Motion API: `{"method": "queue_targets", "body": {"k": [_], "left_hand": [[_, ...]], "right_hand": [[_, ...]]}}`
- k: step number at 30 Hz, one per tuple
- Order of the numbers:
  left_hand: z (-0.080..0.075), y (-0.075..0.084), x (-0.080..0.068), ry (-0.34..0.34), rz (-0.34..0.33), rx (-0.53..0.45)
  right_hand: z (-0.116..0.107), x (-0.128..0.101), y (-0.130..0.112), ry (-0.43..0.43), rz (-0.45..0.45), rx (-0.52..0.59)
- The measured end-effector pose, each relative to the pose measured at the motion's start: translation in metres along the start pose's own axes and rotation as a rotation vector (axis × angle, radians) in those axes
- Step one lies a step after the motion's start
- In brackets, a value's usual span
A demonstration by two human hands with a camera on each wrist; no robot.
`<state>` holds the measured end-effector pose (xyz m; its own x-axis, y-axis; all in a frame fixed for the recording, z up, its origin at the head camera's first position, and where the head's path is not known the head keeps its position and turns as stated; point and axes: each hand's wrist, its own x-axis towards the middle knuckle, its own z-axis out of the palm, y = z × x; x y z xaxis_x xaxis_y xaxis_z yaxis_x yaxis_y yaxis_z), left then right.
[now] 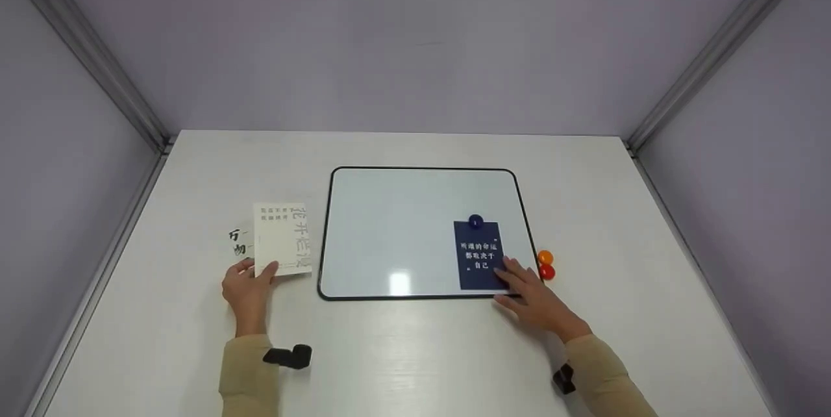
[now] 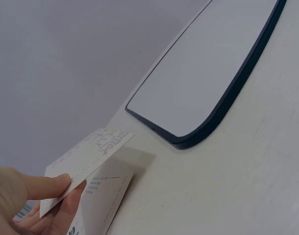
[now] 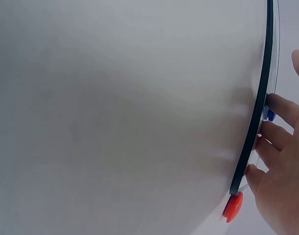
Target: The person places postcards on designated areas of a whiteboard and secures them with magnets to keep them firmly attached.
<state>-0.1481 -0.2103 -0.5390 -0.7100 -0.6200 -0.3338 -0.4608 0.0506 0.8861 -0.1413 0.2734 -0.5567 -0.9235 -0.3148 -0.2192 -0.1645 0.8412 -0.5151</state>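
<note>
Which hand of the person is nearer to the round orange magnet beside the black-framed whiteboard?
Right. The right hand lies over the near right corner of the whiteboard, close to the orange magnet; the left hand is beyond the opposite side, pinching a white printed card.

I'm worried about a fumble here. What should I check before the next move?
1. White card pinched in left grip: ok, thumb above, fingers beneath.
2. Blue card on whiteboard: ok.
3. Blue magnet over blue card's top edge: ok.
4. Right grip clear of blue card: not ok, fingers overlap its right edge.
5. Orange magnet and red magnet near: ok, both by the whiteboard's right edge.
6. Blue magnet's holding strength: cannot tell.
</note>
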Motion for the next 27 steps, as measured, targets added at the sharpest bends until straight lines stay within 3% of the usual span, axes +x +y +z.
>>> {"method": "queue_targets", "body": {"k": [20,27], "left_hand": [[0.017,0.004,-0.014,-0.048,0.067,0.070],[0.023,0.005,-0.016,-0.084,0.064,0.029]], "right_hand": [[0.000,-0.002,0.002,-0.014,0.006,-0.059],[-0.001,-0.002,0.004,-0.017,-0.010,-0.052]]}}
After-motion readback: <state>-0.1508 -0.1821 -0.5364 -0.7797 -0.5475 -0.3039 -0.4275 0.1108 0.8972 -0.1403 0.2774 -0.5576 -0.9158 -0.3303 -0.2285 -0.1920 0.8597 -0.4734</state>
